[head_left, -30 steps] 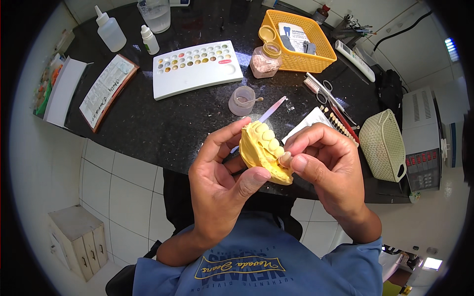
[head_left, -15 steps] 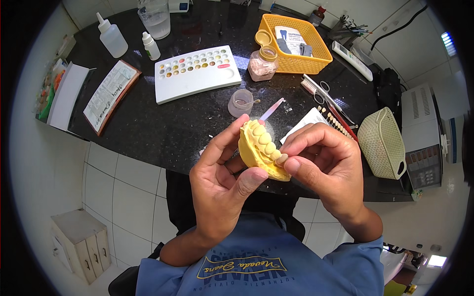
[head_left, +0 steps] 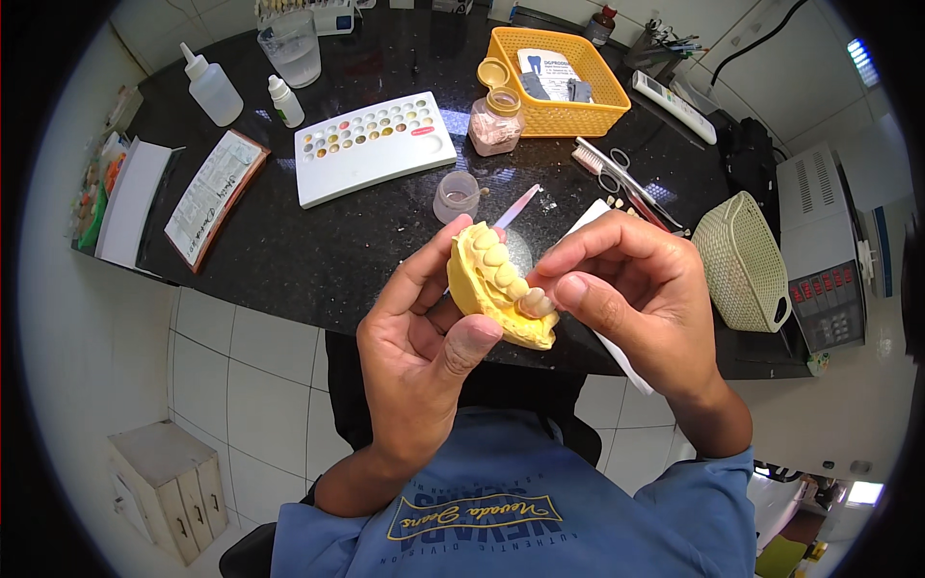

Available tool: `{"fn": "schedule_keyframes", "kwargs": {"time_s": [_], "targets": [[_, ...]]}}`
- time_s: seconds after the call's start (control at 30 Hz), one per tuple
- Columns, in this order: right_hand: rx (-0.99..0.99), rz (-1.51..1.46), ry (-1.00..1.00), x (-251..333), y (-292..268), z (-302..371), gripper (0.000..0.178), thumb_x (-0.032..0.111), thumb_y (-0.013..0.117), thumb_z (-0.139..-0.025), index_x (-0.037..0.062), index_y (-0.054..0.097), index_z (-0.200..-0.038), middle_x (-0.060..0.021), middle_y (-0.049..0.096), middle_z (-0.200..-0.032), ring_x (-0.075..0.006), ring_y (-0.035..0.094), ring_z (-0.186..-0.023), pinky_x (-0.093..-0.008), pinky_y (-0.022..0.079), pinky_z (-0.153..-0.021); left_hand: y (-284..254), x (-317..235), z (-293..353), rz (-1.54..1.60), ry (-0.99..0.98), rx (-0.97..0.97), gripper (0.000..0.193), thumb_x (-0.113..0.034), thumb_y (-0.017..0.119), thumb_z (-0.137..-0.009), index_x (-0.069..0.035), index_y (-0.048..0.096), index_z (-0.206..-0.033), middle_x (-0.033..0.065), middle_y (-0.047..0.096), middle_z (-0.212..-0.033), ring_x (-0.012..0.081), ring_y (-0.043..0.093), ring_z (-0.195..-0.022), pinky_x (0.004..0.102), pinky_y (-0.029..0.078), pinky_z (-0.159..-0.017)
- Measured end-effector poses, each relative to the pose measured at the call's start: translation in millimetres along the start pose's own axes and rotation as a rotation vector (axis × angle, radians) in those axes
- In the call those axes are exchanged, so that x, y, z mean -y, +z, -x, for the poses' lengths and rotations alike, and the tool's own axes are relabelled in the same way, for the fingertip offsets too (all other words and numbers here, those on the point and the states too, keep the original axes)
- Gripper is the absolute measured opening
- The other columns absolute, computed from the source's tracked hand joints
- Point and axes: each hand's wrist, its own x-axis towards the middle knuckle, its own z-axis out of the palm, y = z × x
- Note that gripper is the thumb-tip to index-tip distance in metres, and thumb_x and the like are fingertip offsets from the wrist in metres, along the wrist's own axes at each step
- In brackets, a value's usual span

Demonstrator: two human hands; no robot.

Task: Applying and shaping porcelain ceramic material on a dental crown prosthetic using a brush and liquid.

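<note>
My left hand [head_left: 414,356] grips a yellow plaster dental model [head_left: 474,299] by its side and back, thumb in front and fingers behind. The model is tilted, with its row of yellow teeth facing up and to the right. At its lower right end sits a pale, off-white dental crown piece [head_left: 536,303] that looks like more than one tooth. My right hand [head_left: 636,299] has its thumb and forefinger closed at the right end of this piece. The fingertips partly hide it, and whether it is fully seated on the model I cannot tell.
Beyond my hands lie a white palette [head_left: 376,183] of coloured wells, a small cup [head_left: 456,204], a pink-tipped spatula [head_left: 520,207] and a jar of pink powder [head_left: 495,135]. Further off are an orange basket [head_left: 568,120], a squeeze bottle [head_left: 214,101] and scissors [head_left: 612,173]. A beige basket [head_left: 737,279] stands right.
The model has shifted slightly left in my left hand. My right fingertips have moved up a little, and more of the pale crown piece shows. The whole view has shifted a little.
</note>
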Motion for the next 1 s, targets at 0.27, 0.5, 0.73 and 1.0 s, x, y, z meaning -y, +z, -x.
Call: {"fn": "schedule_keyframes", "kwargs": {"time_s": [0.27,0.5,0.73,1.0], "targets": [[0.036,0.030,0.061,3.5,-2.5,1.0,0.010,0.003,0.065,-0.082,-0.0036,0.059,-0.088,-0.0107,0.064,-0.087,-0.0100,0.061,-0.079,-0.0221,0.049,-0.070,1.1,-1.0,0.7,-0.032,0.000,-0.003,0.067,-0.018,0.072,-0.081,0.006,0.037,-0.133,0.0167,0.055,-0.119,0.0190,0.056,-0.108,0.0295,0.047,-0.092],[0.043,0.035,0.041,1.2,-1.3,0.9,0.011,0.005,0.065,-0.083,-0.0044,0.062,-0.089,-0.0081,0.065,-0.085,-0.0096,0.062,-0.077,-0.0220,0.050,-0.069,1.5,-2.2,-0.2,-0.032,0.001,-0.001,0.066,-0.016,0.072,-0.081,0.006,0.038,-0.133,0.0176,0.055,-0.119,0.0194,0.057,-0.107,0.0301,0.048,-0.092],[0.051,0.158,-0.094,0.2,0.3,0.8,0.011,0.005,0.065,-0.083,-0.0043,0.063,-0.089,-0.0094,0.066,-0.087,-0.0117,0.064,-0.080,-0.0243,0.051,-0.075,0.8,-2.3,-1.5,-0.031,0.010,0.003,0.065,-0.013,0.072,-0.080,0.006,0.038,-0.132,0.0182,0.054,-0.120,0.0203,0.058,-0.106,0.0307,0.049,-0.091],[0.054,0.252,-0.178,-3.0,0.1,1.9,0.011,0.004,0.066,-0.082,-0.0036,0.064,-0.090,-0.0089,0.066,-0.086,-0.0124,0.064,-0.079,-0.0255,0.052,-0.074,-1.1,1.7,-1.7,-0.055,0.046,0.005,0.066,-0.014,0.073,-0.079,0.004,0.038,-0.132,0.0185,0.052,-0.123,0.0219,0.058,-0.107,0.0316,0.049,-0.091]]}}
